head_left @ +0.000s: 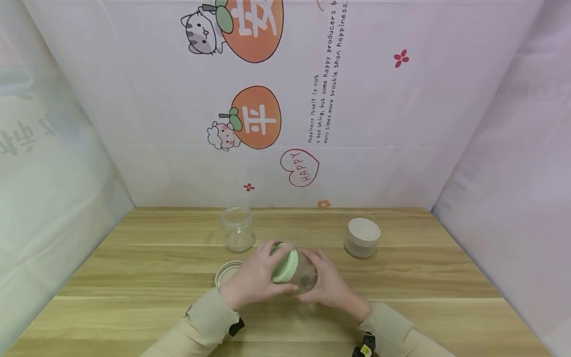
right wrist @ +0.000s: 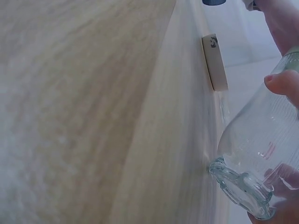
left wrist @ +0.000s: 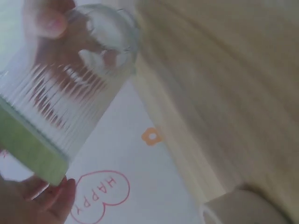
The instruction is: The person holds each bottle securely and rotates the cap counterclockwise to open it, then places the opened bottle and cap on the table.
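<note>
The left hand (head_left: 255, 278) grips the green lid (head_left: 291, 267), the right hand (head_left: 330, 281) the jar (head_left: 307, 275), tilted between them. I read this as lid-twisting, on or off I can't tell; next calls for a firm right-hand hold while the left turns.

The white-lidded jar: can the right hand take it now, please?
Probably not yet: the right hand grips the green-lidded jar. Once free, it likely could, as nothing visible stands between it and the white-lidded jar.
</note>
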A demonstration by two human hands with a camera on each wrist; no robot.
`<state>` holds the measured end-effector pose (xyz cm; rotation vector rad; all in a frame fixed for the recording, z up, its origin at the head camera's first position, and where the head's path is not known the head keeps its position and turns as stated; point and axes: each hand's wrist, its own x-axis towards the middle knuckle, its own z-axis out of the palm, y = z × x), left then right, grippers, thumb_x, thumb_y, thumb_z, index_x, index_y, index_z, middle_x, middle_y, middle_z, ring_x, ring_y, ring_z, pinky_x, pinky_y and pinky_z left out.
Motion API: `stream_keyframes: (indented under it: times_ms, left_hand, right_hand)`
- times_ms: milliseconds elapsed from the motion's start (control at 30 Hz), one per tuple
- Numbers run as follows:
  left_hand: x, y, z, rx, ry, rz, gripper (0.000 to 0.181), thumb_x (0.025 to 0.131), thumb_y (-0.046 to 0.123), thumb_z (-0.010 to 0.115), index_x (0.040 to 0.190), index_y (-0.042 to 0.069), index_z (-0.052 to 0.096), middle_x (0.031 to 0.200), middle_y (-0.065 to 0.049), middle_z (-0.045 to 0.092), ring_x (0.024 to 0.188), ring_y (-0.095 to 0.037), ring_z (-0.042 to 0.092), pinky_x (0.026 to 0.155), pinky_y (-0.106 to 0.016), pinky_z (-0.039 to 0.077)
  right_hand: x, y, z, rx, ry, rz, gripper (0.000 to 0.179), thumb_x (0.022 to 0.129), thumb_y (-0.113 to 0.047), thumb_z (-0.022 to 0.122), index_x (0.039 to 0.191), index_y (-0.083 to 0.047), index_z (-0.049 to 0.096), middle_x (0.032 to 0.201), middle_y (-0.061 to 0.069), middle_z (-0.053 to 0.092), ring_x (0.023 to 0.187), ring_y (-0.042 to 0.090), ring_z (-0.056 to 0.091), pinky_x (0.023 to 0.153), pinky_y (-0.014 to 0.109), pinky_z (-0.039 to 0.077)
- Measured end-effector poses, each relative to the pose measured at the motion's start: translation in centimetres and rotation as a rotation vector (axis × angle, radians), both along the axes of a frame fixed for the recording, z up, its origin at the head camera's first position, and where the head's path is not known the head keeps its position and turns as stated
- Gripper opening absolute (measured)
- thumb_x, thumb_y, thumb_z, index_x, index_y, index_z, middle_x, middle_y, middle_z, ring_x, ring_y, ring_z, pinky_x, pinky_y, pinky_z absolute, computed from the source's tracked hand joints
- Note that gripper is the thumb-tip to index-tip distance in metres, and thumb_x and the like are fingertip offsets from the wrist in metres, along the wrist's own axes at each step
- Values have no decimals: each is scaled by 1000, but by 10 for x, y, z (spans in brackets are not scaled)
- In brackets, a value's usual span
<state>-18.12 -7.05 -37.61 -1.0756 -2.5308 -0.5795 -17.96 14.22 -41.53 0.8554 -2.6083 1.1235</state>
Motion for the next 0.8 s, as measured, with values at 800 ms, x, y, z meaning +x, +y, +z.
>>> stream_keyframes:
  times_ms: [800]
  left_hand:
    - [-7,-25,-3,-46,151,-416,78,66,0,80,135,20,48,148,-18,32,137,-36,28,95,-36,50]
  right_hand:
    - [3,1,2,7,-11,7,97,54,-21,90,138,-8,43,110,15,49,96,24,53,77,38,55]
